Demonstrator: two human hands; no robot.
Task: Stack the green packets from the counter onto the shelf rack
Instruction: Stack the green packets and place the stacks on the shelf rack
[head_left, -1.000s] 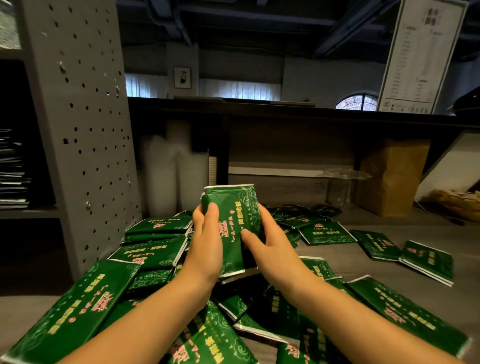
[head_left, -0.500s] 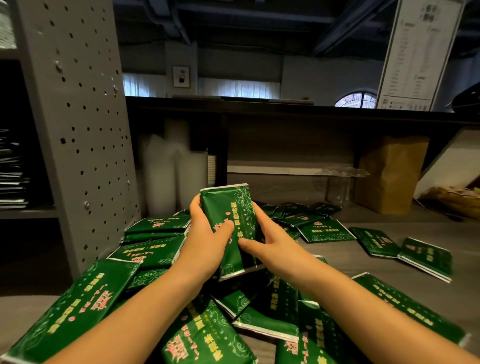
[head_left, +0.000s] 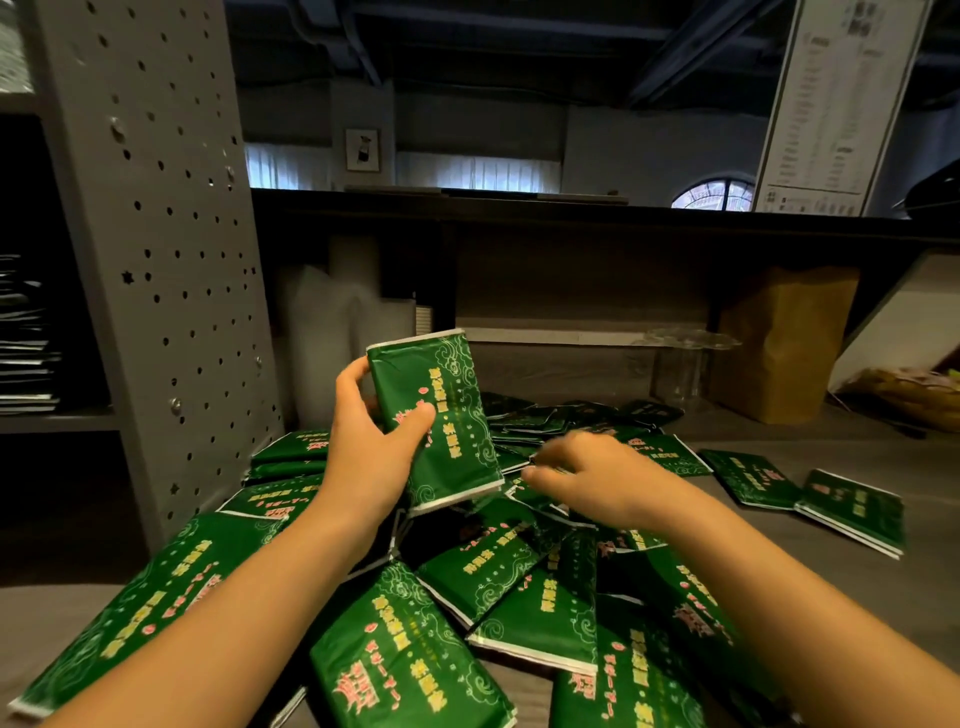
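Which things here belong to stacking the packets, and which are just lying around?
Job: held packets in the left hand; right hand over the loose packets; counter; shelf rack.
Lying about: brown paper bag; clear plastic container; menu board.

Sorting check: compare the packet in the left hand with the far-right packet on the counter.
The held packet stands nearly upright in the left hand's grip; the far-right packet lies flat on the counter. The held packet is held above the pile; the far-right packet sits apart from it. Both are green with printed lettering.
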